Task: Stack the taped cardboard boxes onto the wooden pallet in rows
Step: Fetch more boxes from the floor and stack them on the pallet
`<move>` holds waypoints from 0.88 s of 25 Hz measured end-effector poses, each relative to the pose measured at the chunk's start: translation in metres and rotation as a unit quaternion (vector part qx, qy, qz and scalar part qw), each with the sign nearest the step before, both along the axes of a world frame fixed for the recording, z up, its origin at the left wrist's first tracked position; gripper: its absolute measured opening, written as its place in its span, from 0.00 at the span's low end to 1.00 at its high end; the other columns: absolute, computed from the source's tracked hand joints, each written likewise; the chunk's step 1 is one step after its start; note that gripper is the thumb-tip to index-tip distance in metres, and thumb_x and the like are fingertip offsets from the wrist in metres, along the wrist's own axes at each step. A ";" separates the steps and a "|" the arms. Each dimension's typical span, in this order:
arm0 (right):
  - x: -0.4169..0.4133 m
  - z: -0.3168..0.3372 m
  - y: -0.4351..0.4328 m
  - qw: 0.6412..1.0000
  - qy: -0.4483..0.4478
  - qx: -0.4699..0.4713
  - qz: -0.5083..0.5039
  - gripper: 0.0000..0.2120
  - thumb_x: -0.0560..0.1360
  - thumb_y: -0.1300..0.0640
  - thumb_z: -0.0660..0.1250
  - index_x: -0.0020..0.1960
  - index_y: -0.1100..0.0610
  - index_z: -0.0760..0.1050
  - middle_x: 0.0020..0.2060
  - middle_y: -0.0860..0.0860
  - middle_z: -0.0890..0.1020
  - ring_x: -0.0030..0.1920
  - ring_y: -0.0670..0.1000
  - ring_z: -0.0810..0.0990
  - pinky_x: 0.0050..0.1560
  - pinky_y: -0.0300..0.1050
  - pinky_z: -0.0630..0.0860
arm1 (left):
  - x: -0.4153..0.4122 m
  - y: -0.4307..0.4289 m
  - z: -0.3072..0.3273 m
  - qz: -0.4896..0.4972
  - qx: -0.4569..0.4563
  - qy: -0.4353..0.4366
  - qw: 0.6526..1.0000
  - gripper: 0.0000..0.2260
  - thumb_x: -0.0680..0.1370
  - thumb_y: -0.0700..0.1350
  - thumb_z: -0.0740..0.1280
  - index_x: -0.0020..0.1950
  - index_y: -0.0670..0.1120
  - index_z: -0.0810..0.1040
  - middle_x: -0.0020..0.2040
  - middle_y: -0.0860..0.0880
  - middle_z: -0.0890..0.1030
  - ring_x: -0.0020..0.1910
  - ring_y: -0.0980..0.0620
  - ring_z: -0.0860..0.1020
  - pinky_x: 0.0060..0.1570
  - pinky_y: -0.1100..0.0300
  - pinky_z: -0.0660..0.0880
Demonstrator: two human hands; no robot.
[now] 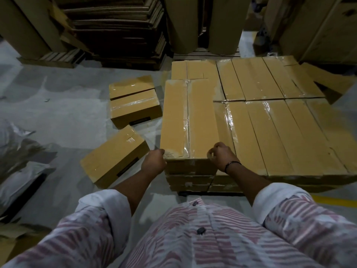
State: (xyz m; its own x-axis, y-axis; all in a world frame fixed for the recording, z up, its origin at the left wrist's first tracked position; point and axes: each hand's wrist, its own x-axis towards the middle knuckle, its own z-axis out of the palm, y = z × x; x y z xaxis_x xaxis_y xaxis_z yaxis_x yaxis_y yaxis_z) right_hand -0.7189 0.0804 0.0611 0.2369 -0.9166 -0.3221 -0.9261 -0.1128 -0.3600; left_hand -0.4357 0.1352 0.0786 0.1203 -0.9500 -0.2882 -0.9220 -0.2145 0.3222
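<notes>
A long taped cardboard box (190, 117) lies on top at the left end of the stack of boxes (280, 120), one layer higher than the rest. My left hand (153, 161) grips its near left corner. My right hand (222, 155) holds its near right corner with curled fingers. The stack covers the wooden pallet, of which only a dark strip (193, 193) shows at the bottom front. Two more taped boxes lie on the floor to the left, one nearer (114, 155) and one farther (133, 101).
Large brown paper rolls (183, 24) and a pile of flat cardboard sheets (116, 29) stand behind. Crumpled plastic wrap (21, 151) lies at the left. A loose cardboard piece (328, 80) leans at the stack's right. A yellow floor line (332, 200) runs at the right.
</notes>
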 end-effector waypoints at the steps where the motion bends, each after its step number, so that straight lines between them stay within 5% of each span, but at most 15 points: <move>1: 0.000 0.001 0.000 1.000 0.005 -0.001 0.001 0.12 0.80 0.54 0.67 0.62 0.52 0.81 0.67 0.53 0.71 0.64 0.57 0.72 0.65 0.54 0.75 | -0.001 0.001 0.001 0.003 -0.002 0.001 1.000 0.12 0.75 0.40 0.72 0.58 0.45 0.82 0.50 0.44 0.84 0.46 0.46 0.81 0.42 0.57 0.76; 8: -0.001 0.016 0.000 1.000 0.009 -0.009 0.010 0.16 0.80 0.54 0.65 0.67 0.52 0.78 0.73 0.53 0.67 0.71 0.58 0.65 0.70 0.56 0.70 | -0.004 -0.002 0.011 0.016 -0.018 -0.001 1.000 0.11 0.77 0.41 0.71 0.59 0.45 0.82 0.53 0.44 0.84 0.49 0.47 0.81 0.45 0.54 0.80; 12: 0.001 0.027 -0.005 0.999 -0.006 -0.023 0.022 0.17 0.81 0.52 0.65 0.69 0.52 0.76 0.76 0.53 0.65 0.74 0.57 0.63 0.71 0.55 0.69 | -0.012 -0.010 0.026 0.039 -0.029 0.017 0.999 0.23 0.77 0.43 0.72 0.72 0.46 0.77 0.65 0.44 0.81 0.60 0.45 0.80 0.55 0.54 0.79; 22: 0.018 0.044 -0.071 0.997 -0.006 -0.051 0.054 0.18 0.80 0.51 0.66 0.70 0.50 0.75 0.76 0.51 0.65 0.74 0.55 0.63 0.71 0.53 0.68 | 0.001 -0.081 0.049 0.078 -0.070 0.040 0.994 0.22 0.78 0.49 0.72 0.72 0.51 0.77 0.65 0.46 0.81 0.57 0.48 0.82 0.52 0.56 0.77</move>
State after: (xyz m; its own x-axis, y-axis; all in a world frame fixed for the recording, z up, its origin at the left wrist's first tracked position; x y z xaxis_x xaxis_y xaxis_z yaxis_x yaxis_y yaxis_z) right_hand -0.7006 0.0097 0.1050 0.3393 -0.9134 -0.2247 -0.9021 -0.2483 -0.3529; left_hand -0.4349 0.0543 0.1273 0.2521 -0.9530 -0.1683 -0.8514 -0.3011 0.4296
